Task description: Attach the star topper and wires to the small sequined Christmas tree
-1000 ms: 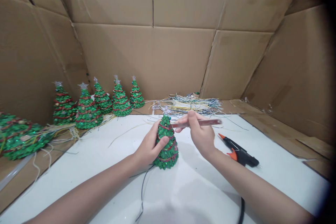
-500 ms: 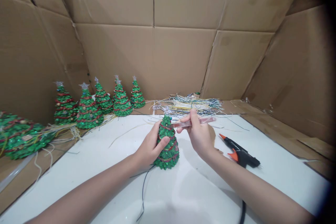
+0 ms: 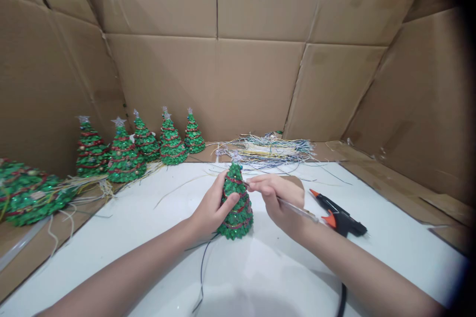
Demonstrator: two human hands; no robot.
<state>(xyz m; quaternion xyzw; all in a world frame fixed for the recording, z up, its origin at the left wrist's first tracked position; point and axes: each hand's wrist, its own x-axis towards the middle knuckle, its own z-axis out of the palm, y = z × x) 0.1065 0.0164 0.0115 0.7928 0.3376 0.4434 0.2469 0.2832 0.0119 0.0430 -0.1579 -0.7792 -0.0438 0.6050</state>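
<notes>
Green tree (image 3: 241,212) stands upright, slim tool (image 3: 299,209) apparently touching it.

I can't see most of the fingers of the left hand (image 3: 208,210); they disappear behind the Christmas tree figurine (image 3: 238,215). The right hand (image 3: 277,203) covers the middle of a slim tool (image 3: 297,209), whose tip is too small for me to say whether it touches the branches. Behind that hand, a tan patch (image 3: 296,180) is mostly blocked, so I can't tell what it is. The right forearm (image 3: 364,262) hides part of the glue gun's black cord (image 3: 342,297), which runs out of sight on the near side. At far left, a toppled tree (image 3: 31,193) is cut off by the edge of view.
</notes>
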